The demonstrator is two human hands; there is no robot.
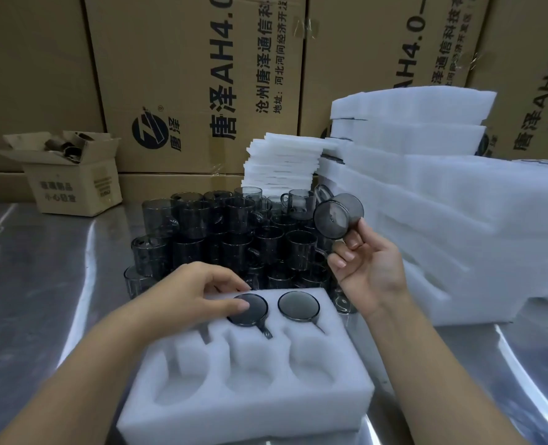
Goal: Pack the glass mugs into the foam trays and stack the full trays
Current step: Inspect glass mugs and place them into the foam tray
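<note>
The foam tray lies nearest on the desk. Its three near pockets are seen empty. In the far row two mugs are seated base up: the middle mug and the right-hand mug. The far-left pocket is hidden under the left hand, which is laid flat on the tray, fingers extended, thumb resting on the middle mug. Above the tray's far right corner, the raised mug is gripped by its handle in the right hand.

Behind the tray a large cluster of loose mugs is left unpacked. At right stand the stacked trays (judged full, dark rims showing between layers). The task is judged to be partway through, with this tray about a third filled.
</note>
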